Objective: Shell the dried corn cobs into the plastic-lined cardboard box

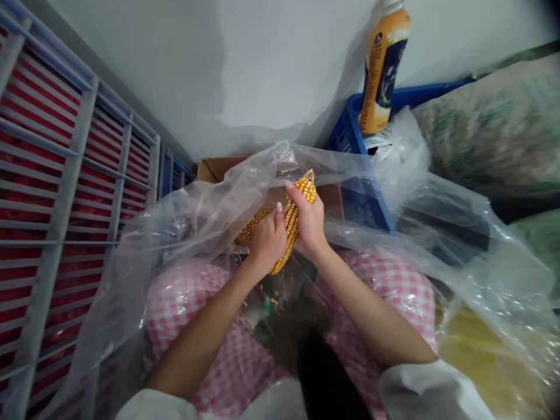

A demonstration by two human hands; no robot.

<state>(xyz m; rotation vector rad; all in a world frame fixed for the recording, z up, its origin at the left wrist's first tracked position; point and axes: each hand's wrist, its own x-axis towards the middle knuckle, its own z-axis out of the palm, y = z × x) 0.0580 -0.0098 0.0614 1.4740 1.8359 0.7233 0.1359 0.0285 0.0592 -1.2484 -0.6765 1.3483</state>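
In the middle of the head view, my right hand (310, 220) is wrapped round a yellow ear of corn (290, 228), which stands tilted with its pale tip up. My left hand (268, 240) presses against the ear's left side, its thumb up along it. A darker, brownish corn cob (252, 226) juts out from the left hand's far side; the fingers round it are mostly hidden. Below the hands, a few loose kernels (273, 301) lie on the clear plastic sheet (231, 213) that is draped over my knees and the cardboard box (219, 169).
On the left stands a tall pale plastic crate (56, 192) with red things behind its slats. At right, a blue crate (356, 125) holds a yellow-orange bottle (385, 67) and white plastic bags. A full woven sack (503, 122) lies beside it. A white wall (266, 64) is behind.
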